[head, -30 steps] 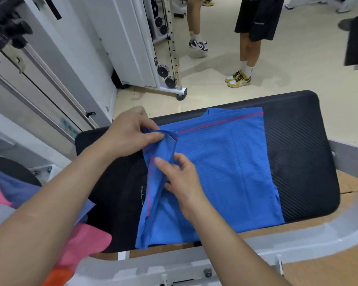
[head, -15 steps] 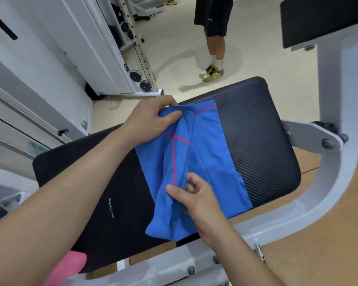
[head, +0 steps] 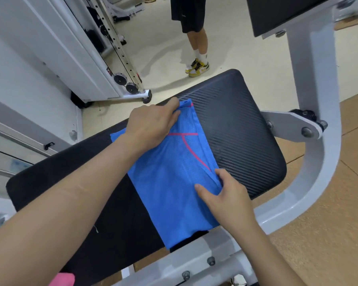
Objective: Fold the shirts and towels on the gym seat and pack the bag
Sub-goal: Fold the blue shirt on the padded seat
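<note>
I see the blue shirt (head: 170, 182) folded into a narrow strip across the seat (head: 236, 131), its near end overhanging the seat's front. My left hand (head: 151, 124) pinches its far corner. My right hand (head: 225, 195) has its fingers (head: 219, 174) clenched on the shirt's side edge.

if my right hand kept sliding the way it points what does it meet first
The right hand pinches the blue shirt; straight on, up-left over it, it would likely meet the left hand.

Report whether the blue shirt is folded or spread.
Folded lengthwise: the blue pink-seamed shirt lies as a narrow layered strip on the black padded seat.
</note>
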